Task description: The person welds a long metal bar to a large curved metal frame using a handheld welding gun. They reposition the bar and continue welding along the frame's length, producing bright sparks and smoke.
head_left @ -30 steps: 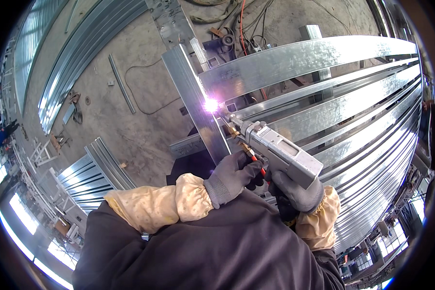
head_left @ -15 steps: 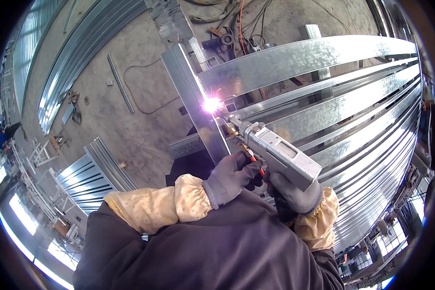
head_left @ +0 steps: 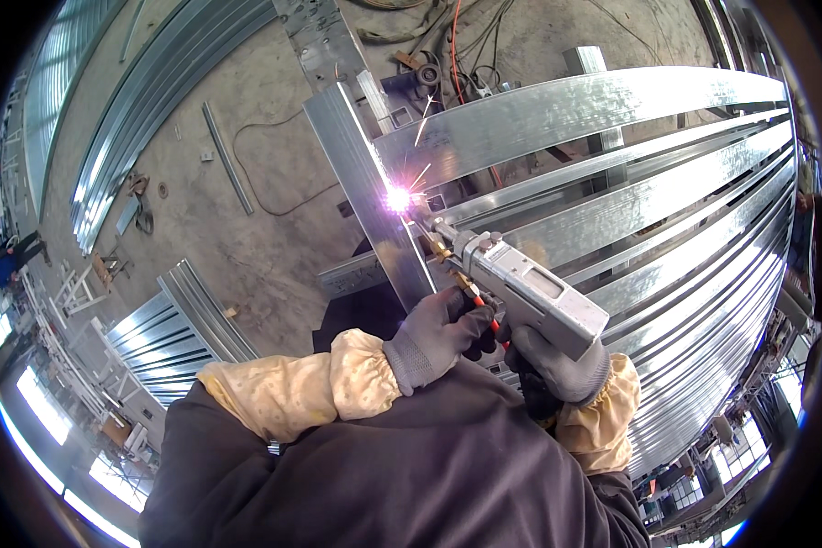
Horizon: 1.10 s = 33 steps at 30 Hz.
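Note:
A grey box-shaped handheld welding gun [head_left: 543,294] is gripped at its rear and underside by my gloved right hand [head_left: 564,367], whose fingers are partly hidden beneath it. My gloved left hand [head_left: 437,336] is closed around a thin red-sleeved tube [head_left: 480,301] with brass fittings [head_left: 440,250], running alongside the gun's nozzle. At the tip, a bright pink-white arc [head_left: 398,198] burns where a galvanized steel beam [head_left: 352,151] meets the ends of crosswise metal slats [head_left: 493,137]. Orange sparks fly up from it.
Long galvanized profiles [head_left: 169,87] lie on the concrete floor at far left, with a shorter stack [head_left: 183,315] nearer. Cables and an orange hose [head_left: 457,55] trail at the top. A loose metal strip [head_left: 228,157] lies left of the beam. Another person [head_left: 11,260] stands at the left rim.
The glare at the arc has shrunk slightly, and longer sparks now shoot upward. Both my hands and the gun stay almost in place. The distant person at the left has shifted a little.

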Tool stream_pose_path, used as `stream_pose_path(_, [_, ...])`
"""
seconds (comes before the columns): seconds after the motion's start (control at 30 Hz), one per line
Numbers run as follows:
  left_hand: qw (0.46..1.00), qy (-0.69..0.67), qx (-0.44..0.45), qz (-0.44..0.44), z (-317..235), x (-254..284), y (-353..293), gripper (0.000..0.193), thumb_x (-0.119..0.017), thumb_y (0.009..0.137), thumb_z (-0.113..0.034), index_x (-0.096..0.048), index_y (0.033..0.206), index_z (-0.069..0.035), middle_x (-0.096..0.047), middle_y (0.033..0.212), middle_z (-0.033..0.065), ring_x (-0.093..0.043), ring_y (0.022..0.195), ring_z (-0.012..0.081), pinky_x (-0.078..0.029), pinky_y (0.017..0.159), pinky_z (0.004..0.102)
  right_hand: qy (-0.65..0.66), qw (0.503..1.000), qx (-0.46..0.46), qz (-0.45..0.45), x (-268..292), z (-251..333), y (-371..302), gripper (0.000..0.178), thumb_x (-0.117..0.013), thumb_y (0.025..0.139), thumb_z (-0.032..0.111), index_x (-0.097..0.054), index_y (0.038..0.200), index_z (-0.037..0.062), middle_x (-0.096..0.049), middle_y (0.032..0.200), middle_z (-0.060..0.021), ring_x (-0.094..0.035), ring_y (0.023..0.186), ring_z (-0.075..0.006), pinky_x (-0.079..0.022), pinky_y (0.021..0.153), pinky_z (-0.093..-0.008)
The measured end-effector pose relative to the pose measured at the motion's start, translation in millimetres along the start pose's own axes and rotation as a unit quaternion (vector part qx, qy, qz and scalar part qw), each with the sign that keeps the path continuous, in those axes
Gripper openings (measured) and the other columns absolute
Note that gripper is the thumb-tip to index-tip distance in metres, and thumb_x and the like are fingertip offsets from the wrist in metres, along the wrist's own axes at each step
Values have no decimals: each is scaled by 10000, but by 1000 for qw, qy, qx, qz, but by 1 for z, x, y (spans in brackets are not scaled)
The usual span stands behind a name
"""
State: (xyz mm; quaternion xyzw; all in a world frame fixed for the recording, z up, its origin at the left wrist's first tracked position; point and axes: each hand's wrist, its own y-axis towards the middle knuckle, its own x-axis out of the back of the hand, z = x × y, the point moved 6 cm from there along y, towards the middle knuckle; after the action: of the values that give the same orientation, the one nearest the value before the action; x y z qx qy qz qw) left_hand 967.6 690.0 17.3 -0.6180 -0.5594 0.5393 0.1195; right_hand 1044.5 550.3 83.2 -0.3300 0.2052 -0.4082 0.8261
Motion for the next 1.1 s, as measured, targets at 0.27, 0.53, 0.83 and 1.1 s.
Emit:
stream_pose_path(0.27, [1000,8,16,16,-9,-10,-1,356,-661,978,-285,-590,1167,10,-678,890,42,-623,739,101,-509,658,258,25,999,-20,-11,8,-10,-9,476,-675,889,48,-539,1339,-26,-670,1033,-87,-655,811,-137,-534,697,-287])
stream_pose_path(0.53, [998,56,8,16,-11,-11,1,331,-645,990,-273,-601,1175,-1,-662,924,21,-592,777,75,-491,703,241,123,992,-21,-9,8,-13,-15,544,-646,925,63,-443,1424,-14,-645,950,-61,-643,747,-119,-529,638,-277])
stream_pose_path(0.83, [985,159,-16,63,-22,-13,-4,287,-601,1005,-233,-610,1176,-2,-652,955,11,-568,830,71,-485,751,258,147,989,-17,-23,8,-5,-25,551,-657,933,100,-443,1428,-12,-643,933,-61,-634,739,-112,-522,635,-272])
stream_pose_path(1.1, [981,156,-105,39,-25,20,-4,273,-577,1002,-135,-589,1230,14,-668,1061,45,-586,902,82,-471,784,239,105,992,53,-44,2,2,-28,459,-650,938,171,-522,1320,-48,-682,1050,-131,-634,733,-131,-521,619,-271])
